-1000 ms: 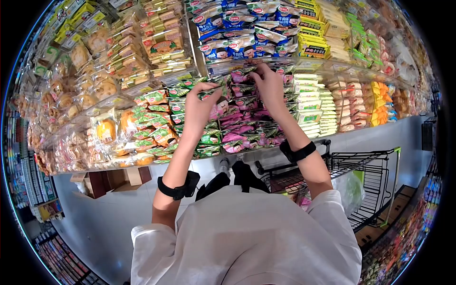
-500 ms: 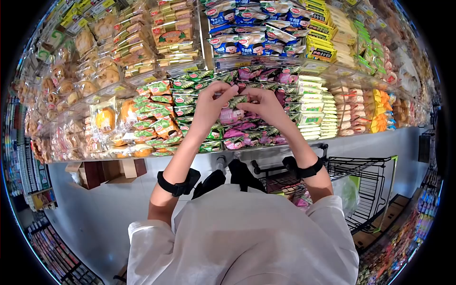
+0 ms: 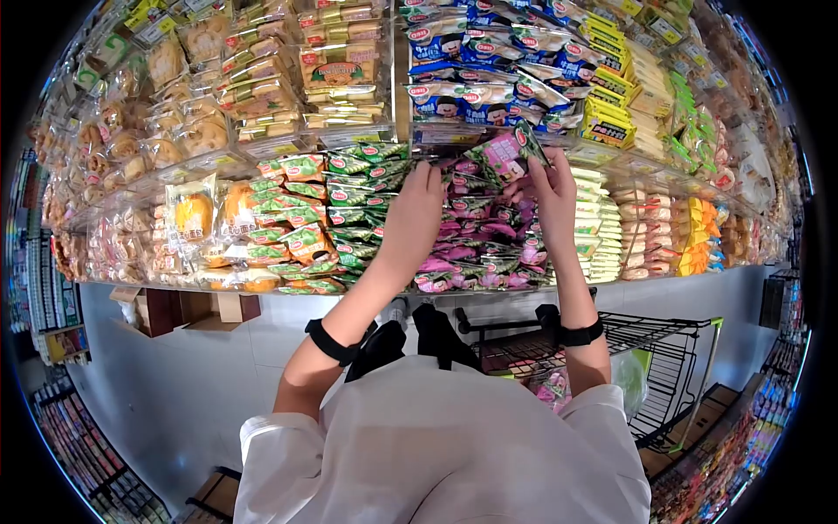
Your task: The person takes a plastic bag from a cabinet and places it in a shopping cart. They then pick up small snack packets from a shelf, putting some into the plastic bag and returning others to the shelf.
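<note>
A pink and green snack packet [image 3: 504,159] is tilted up above the others of its kind, gripped at its right edge by the thumb and fingers of my right hand [image 3: 555,196]. To its left, my left hand [image 3: 414,218] reaches over the shelf with its fingers bent down and close together. Those fingertips are among the packets, and what they pinch, if anything, is hidden. Below and between my hands lie stacked purple-pink snack packets [image 3: 467,249]. Dark green packets [image 3: 349,205] are piled left of my left hand.
Blue snack packets [image 3: 463,100] fill the tier behind a clear divider. Pale green packs [image 3: 589,218] stand to the right, bagged bread [image 3: 192,214] to the left. A black wire cart [image 3: 655,349] is near my right side; open cardboard boxes [image 3: 183,312] are under the shelf.
My hands, close together before, have moved apart. The right hand has shifted right, with a pink and green packet now raised in it. The view has shifted slightly.
</note>
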### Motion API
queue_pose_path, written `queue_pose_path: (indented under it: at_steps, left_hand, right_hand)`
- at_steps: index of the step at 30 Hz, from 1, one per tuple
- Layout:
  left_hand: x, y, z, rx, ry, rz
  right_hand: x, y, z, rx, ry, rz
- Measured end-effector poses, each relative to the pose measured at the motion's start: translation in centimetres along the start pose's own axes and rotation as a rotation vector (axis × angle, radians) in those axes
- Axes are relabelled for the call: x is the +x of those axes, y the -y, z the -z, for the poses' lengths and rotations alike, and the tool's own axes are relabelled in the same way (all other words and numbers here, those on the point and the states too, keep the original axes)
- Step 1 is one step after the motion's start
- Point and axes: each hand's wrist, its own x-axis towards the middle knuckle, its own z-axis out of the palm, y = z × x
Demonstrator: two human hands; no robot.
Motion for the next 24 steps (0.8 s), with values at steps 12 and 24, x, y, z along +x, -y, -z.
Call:
queue_pose_path:
  at_steps: [12,24]
  left_hand:
    - [-0.6,-0.3,-0.2,-0.009,0.011,0.003]
    - [-0.6,-0.5,-0.1,-0.023,-0.111,-0.039]
  right_hand:
    - [2.9,0.6,-5.1,-0.512,0.018,0.463]
    - [4.3,-2.9,-6.9,-0.861,0.094,0.724]
